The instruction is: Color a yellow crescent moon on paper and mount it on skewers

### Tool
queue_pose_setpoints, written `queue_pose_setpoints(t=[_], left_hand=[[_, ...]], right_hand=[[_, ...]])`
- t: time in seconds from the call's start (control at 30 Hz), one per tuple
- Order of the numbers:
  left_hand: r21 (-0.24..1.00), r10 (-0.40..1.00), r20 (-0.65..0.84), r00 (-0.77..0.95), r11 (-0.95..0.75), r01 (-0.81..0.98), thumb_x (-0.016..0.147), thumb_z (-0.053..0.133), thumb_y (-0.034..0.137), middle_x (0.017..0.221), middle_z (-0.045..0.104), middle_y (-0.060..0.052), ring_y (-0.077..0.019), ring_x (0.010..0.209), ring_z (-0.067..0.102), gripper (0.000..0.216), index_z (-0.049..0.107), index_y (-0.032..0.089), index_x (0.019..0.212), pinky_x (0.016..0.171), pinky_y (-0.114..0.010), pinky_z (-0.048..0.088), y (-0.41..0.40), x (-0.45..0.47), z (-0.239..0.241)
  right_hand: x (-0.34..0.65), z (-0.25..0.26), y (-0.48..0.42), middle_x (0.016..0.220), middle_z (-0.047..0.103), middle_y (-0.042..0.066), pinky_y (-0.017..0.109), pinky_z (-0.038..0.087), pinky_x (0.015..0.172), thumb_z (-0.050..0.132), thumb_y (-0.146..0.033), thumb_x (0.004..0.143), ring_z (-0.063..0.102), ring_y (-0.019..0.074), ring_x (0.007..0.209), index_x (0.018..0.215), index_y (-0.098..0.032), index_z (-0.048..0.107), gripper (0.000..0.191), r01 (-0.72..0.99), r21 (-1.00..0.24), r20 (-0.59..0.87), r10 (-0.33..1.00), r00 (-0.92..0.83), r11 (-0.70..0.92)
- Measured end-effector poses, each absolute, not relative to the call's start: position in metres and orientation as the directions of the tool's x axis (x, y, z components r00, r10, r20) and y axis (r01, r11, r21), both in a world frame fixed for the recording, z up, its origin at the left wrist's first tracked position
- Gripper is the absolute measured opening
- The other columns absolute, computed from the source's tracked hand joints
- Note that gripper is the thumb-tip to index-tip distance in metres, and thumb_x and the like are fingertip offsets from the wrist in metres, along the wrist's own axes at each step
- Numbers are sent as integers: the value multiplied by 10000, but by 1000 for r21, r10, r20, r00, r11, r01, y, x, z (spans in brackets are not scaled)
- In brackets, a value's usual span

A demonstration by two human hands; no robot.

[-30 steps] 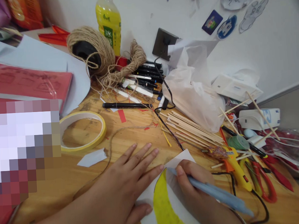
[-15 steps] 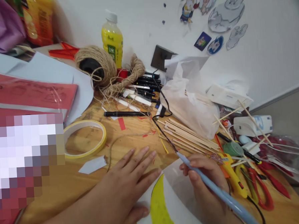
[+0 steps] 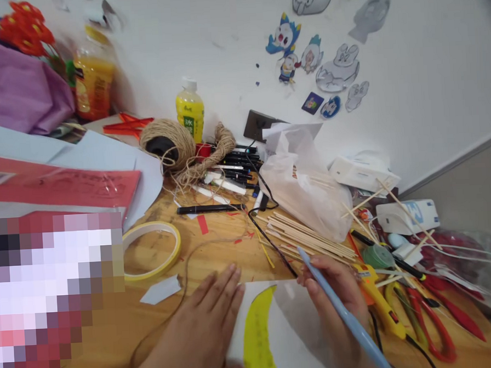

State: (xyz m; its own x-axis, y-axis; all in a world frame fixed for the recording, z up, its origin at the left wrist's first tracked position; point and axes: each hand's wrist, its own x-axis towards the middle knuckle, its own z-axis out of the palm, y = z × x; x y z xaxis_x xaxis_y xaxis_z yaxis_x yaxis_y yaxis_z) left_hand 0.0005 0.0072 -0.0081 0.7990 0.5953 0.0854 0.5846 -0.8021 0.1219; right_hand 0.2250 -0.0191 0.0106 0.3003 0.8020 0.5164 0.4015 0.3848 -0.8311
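My left hand (image 3: 206,312) lies flat, its fingers stretched out and close together, at the left edge of a white sheet of paper (image 3: 293,346). A bright yellow crescent shape (image 3: 257,334) is on that sheet, just right of the hand. My right hand (image 3: 338,300) grips a slim light blue pen (image 3: 338,302) above the paper's right side. The pen slants, with its narrow end pointing up and left, apart from the yellow shape. A black cord (image 3: 268,235) runs behind the pen's narrow end.
Thin wooden sticks (image 3: 309,234) lie beyond my right hand. At right are a yellow glue gun (image 3: 386,308) and red-handled tool (image 3: 436,328). A tape roll (image 3: 174,253), black marker (image 3: 209,209), twine (image 3: 181,143) and drink bottle (image 3: 190,113) stand left and behind.
The view has tilted up, showing more wall. My left hand has slid left, its fingers drawn together, uncovering more paper. The pen's narrow end has moved slightly right, away from the cord.
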Motion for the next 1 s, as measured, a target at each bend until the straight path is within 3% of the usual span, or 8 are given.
queue_pose_setpoints(t=[0.13,0.23,0.37,0.5,0.6,0.7,0.8,1.0], left_hand=[[242,495,-72,866,-834,496,687,732,538,1527,209,-142,-345,1402,220,907,355,179,1430,1120,-532,263,20,0,-2],[345,448,-140,883,-814,468,723,694,563,1531,185,-150,-328,1414,176,903,323,163,1443,1142,-515,209,26,-1,4],[393,495,-118,861,-773,498,794,647,463,1544,157,-143,-293,1429,130,843,251,146,1468,1161,-488,162,20,0,3],[387,523,-125,843,-757,526,781,647,393,1545,129,-148,-304,1432,116,845,239,118,1468,1163,-510,138,13,3,-2],[383,504,-98,858,-776,500,783,645,402,1554,131,-129,-302,1436,108,859,214,138,1476,1161,-523,130,13,3,-3],[371,489,-79,869,-794,481,787,646,424,1548,207,-119,-312,1431,152,804,286,167,1459,1154,-536,144,14,1,-2],[342,493,-14,870,-815,467,818,600,487,1525,286,-136,-320,1415,217,742,353,152,1432,1149,-515,171,12,0,-3],[239,494,98,864,-855,461,840,567,436,1503,332,-137,-309,1397,278,678,378,136,1418,1121,-473,221,10,0,-7]], right_hand=[[227,20,-23,816,711,33,268,559,600,640,-168,832,682,180,713,944,-249,685,146,462,-735,590,804,74,497],[224,25,-30,738,712,25,250,560,526,625,-156,835,690,173,621,936,-236,654,132,485,-703,566,822,-59,519],[215,26,-36,682,712,18,221,550,505,633,-164,819,690,160,557,855,-224,620,72,585,-594,581,798,-164,552],[208,21,-34,585,675,-1,208,519,487,535,-201,883,655,140,504,723,-215,579,166,623,-509,528,787,-319,594],[206,13,-34,555,651,2,211,501,472,454,-241,930,624,130,483,648,-212,538,296,650,-501,487,807,-334,571],[205,6,-35,532,635,2,209,492,470,412,-285,957,607,124,470,635,-210,533,353,656,-503,472,815,-337,563],[205,3,-37,523,629,-1,206,474,458,414,-264,952,595,119,458,634,-210,532,344,658,-487,440,812,-383,574],[202,0,-36,526,636,-8,237,462,444,427,-211,905,601,133,439,658,-228,522,265,689,-372,493,761,-422,622]])
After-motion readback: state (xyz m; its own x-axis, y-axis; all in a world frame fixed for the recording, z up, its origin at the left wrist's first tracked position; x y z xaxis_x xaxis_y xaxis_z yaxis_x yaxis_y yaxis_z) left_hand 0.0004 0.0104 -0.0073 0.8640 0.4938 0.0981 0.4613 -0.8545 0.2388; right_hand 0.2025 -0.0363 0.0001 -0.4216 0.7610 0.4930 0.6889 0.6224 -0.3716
